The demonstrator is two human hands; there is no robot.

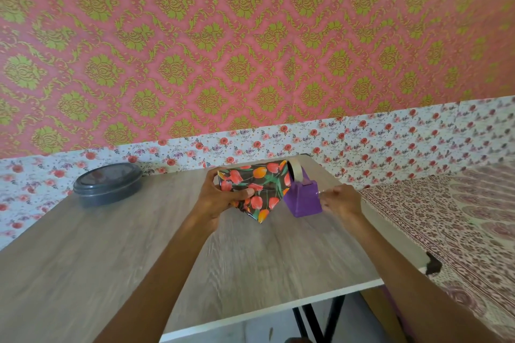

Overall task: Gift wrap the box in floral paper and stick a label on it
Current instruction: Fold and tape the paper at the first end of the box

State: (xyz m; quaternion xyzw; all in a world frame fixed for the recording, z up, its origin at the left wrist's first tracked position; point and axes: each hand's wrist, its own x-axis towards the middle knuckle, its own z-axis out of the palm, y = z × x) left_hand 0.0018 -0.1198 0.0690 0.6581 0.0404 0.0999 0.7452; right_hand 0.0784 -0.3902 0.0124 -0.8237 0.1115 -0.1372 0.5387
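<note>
A box wrapped in dark floral paper [259,186] with red and orange tulips is held above the wooden table [111,245], a folded triangular flap pointing down toward me. My left hand [223,198] grips the box from its left side, thumb pressed on the front face. Just right of the box stands a purple tape dispenser [303,200] with a roll of tape on top. My right hand [338,199] pinches a strip of clear tape [320,191] at the dispenser's right end.
A round dark lidded container [108,184] sits at the table's far left. The table's right edge and a black bracket [433,264] border a bed with patterned cloth [459,217]. Floral paper lines the wall behind.
</note>
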